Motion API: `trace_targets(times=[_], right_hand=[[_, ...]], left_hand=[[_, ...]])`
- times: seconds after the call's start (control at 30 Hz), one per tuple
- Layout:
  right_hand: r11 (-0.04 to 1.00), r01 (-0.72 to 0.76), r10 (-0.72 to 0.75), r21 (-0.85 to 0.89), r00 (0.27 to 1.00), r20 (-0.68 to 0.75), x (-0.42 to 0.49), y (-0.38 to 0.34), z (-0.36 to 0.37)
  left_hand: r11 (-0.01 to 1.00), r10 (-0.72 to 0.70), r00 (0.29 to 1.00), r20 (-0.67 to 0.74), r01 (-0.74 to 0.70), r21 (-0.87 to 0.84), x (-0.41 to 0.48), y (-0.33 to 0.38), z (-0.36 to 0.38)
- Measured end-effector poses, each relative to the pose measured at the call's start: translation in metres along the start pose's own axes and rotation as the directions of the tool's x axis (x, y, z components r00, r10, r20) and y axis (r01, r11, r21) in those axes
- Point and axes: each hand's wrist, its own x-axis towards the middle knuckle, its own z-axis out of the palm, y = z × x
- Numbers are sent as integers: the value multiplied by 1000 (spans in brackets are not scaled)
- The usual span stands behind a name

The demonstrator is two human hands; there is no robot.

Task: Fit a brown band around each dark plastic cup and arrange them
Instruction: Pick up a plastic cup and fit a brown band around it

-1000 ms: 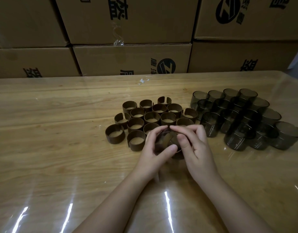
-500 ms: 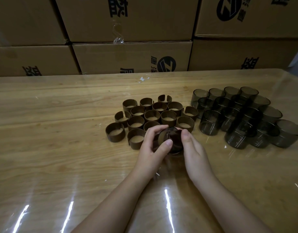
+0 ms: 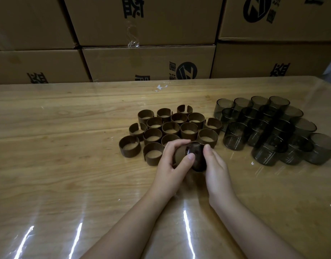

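Head view: both hands meet near the middle of the bench [image 3: 67, 146], just in front of the loose bands.

Left hand [image 3: 170, 163] grips a brown band [image 3: 179, 156]. Its fingers [image 3: 176, 144] are curled over the top of the band and the thumb is pressed across the front.

Right hand [image 3: 217, 169] holds a dark cup [image 3: 197, 156] from the right, with the thumb laid against the cup wall. The other fingers are hidden behind the cup, so their spread cannot be told.

The cup is tipped on its side and touches the band. That area is blurred, so whether the band is fully seated cannot be told.

The loose bands [image 3: 170, 128] stand upright in a tight cluster, several showing an open split.

The bare cups [image 3: 273, 128] are packed close together to the right of the loose bands, with a narrow gap between the two groups.

A clear film covers the bench, with glare streaks near the forearms.

Cardboard boxes [image 3: 147, 62] with black print are stacked behind the far edge
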Motion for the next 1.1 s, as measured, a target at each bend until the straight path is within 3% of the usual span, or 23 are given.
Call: trace_targets(times=[0.2, 0.37, 0.5, 0.97, 1.1], right_hand=[[979, -140, 101, 145, 965, 244, 7, -7, -6], [955, -196, 104, 224, 925, 364, 11, -8, -10], [954, -202, 107, 223, 920, 376, 12, -6, -11], [913, -206, 84, 353, 940, 331, 12, -8, -9], [917, -206, 65, 342, 922, 382, 12, -10, -13]], left_hand=[[899, -194, 977, 90, 214, -382, 7, 0, -5], [766, -275, 942, 194, 336, -548, 11, -4, -10], [710, -285, 924, 253, 381, -592, 13, -5, -10], [679, -235, 940, 247, 340, -650, 16, -14, -11], [697, -251, 946, 203, 323, -640, 15, -13, -9]])
